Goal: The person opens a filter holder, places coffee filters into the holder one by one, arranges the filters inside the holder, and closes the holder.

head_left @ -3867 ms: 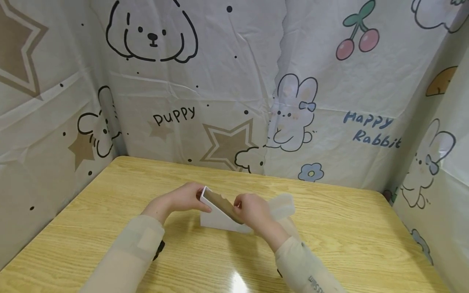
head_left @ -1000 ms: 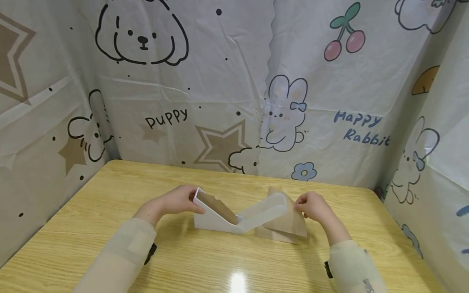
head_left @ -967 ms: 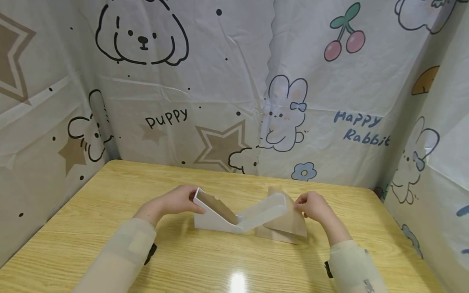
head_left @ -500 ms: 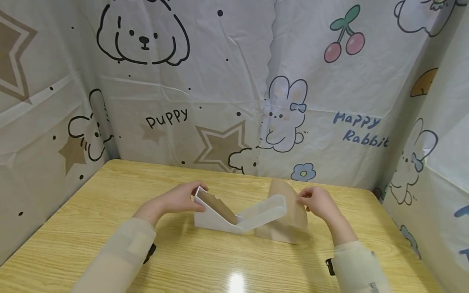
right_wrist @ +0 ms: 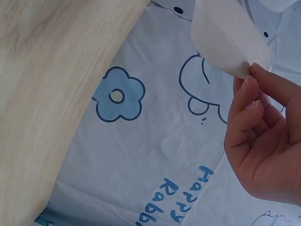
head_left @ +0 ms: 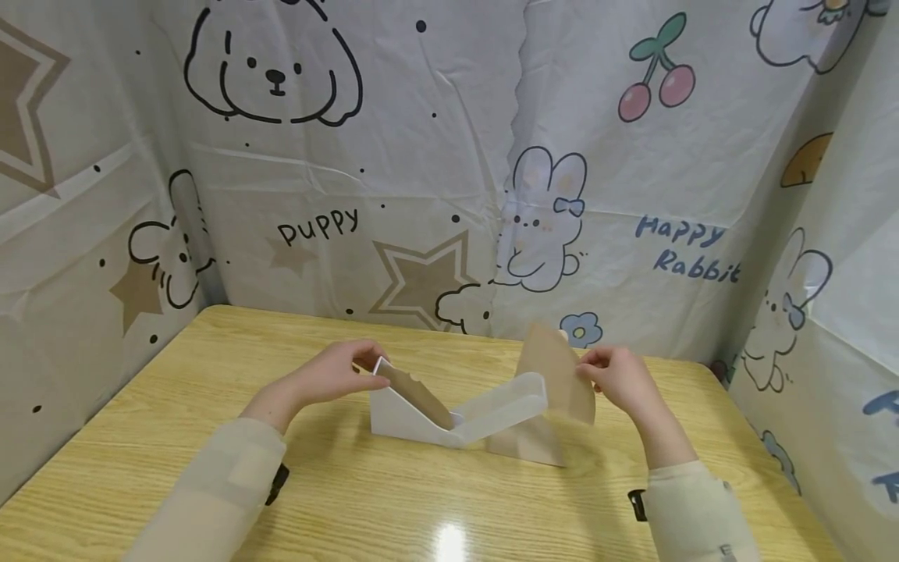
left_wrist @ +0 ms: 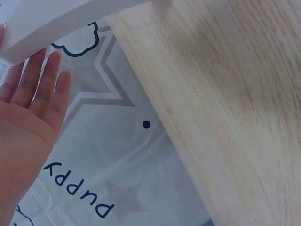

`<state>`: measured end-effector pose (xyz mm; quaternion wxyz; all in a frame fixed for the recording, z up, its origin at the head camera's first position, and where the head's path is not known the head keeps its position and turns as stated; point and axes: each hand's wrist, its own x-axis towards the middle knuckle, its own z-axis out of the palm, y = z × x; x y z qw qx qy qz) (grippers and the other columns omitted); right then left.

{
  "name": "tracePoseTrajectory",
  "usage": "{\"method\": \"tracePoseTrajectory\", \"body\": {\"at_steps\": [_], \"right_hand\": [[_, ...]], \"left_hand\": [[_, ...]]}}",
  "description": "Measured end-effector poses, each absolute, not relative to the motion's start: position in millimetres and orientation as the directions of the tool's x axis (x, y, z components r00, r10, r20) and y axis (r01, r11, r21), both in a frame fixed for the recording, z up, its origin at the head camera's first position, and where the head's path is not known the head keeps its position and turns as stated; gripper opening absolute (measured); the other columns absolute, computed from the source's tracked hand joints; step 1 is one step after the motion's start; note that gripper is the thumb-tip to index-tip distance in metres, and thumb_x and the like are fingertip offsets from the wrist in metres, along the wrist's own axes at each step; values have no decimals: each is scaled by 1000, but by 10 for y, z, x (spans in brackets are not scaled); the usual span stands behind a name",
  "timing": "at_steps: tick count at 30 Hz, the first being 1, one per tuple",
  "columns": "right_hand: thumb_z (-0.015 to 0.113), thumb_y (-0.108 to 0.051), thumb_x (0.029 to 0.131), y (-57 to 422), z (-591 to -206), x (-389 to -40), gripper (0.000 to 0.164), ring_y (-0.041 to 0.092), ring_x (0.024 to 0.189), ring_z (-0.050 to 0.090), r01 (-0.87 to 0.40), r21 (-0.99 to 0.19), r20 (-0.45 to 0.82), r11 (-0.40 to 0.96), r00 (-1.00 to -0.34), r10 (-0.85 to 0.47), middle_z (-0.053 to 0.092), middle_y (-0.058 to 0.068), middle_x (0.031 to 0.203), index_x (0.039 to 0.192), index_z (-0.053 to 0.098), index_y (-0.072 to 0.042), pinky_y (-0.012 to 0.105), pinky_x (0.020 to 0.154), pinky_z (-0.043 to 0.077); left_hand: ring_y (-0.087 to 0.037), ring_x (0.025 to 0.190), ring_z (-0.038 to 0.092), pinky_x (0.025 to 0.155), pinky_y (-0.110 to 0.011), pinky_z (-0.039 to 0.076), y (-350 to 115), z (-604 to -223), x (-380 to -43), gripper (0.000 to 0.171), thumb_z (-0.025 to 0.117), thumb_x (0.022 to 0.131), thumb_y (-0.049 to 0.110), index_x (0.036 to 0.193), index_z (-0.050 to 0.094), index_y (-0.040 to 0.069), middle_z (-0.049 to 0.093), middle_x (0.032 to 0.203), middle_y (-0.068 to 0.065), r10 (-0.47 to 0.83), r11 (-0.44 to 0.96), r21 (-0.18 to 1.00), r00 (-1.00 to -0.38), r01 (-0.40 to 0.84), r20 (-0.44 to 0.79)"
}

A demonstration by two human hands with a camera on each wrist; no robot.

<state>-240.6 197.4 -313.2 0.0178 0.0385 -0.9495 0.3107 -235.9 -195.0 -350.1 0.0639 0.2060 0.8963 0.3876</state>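
Note:
A white slant-topped box (head_left: 403,423) stands on the table, its translucent lid (head_left: 502,404) swung out to the right. Brown papers (head_left: 424,400) fill its opening. My left hand (head_left: 326,378) is at the box's tall left end, thumb in front; the left wrist view shows its fingers straight beside the white box (left_wrist: 70,19), their tips partly hidden. Between right thumb and fingertips, my right hand (head_left: 623,382) pinches a fan-shaped brown paper coffee filter (head_left: 565,378), raised behind the lid. Another brown paper part (head_left: 527,443) lies below it; whether it is separate is unclear.
The wooden table (head_left: 337,499) reaches back to a printed curtain (head_left: 421,156), which also hangs along both sides. Light glares off the table near its front edge.
Earlier, my right hand was at the box opening; then it moved right, and it now lifts the brown coffee filter higher. My left hand has risen slightly, its hold on the box loosened.

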Motion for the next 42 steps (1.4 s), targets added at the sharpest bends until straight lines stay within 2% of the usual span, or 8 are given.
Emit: {"method": "tracePoseTrajectory", "body": {"at_steps": [4, 7, 15, 25, 35, 42], "right_hand": [[60, -13, 88, 1975, -3077, -2394, 19, 20, 69, 59, -86, -582, 81, 809, -996, -48, 67, 18, 91, 95, 65, 3, 26, 58, 43], [59, -14, 90, 1958, -3020, -2383, 20, 21, 71, 60, -89, -584, 108, 807, -994, -32, 66, 19, 94, 98, 65, 3, 27, 60, 45], [57, -17, 93, 1849, -2857, -2351, 23, 26, 81, 62, -107, -617, 170, 780, -986, -1, 66, 19, 96, 102, 64, 3, 34, 71, 53], [59, -16, 91, 1740, -2728, -2285, 21, 22, 78, 62, -141, -618, 222, 774, -975, -1, 66, 17, 92, 99, 66, 2, 31, 70, 52], [62, -14, 89, 1568, -2680, -2228, 18, 19, 75, 63, -202, -623, 260, 756, -965, -43, 68, 16, 90, 98, 68, 1, 29, 67, 53], [63, -11, 89, 1417, -2678, -2192, 17, 20, 75, 62, -241, -635, 258, 734, -962, -93, 68, 16, 90, 98, 68, 2, 30, 68, 53]], "left_hand": [[-20, 98, 58, 84, -37, 51, -1964, -3497, -2371, 29, 69, 84, 27, 104, 60, 7, 64, 102, -7, 422, 596, 736, -905, 321, 52], [-20, 97, 59, 82, -37, 51, -1970, -3492, -2380, 33, 70, 84, 27, 108, 60, 7, 65, 102, -7, 426, 593, 738, -903, 322, 52], [-24, 102, 58, 86, -42, 49, -1964, -3459, -2391, 38, 72, 81, 27, 112, 62, 8, 65, 106, -8, 407, 650, 687, -912, 325, 47], [-29, 106, 56, 89, -45, 46, -1941, -3428, -2384, 38, 73, 80, 28, 111, 64, 8, 63, 105, -6, 390, 696, 640, -920, 325, 42], [-23, 100, 58, 90, -45, 46, -1927, -3377, -2391, 28, 75, 78, 26, 99, 64, 13, 66, 101, -5, 410, 722, 589, -910, 363, 58], [-23, 99, 57, 90, -44, 46, -1902, -3340, -2393, 27, 76, 78, 27, 99, 65, 13, 65, 100, -5, 401, 750, 559, -915, 354, 42]]}}
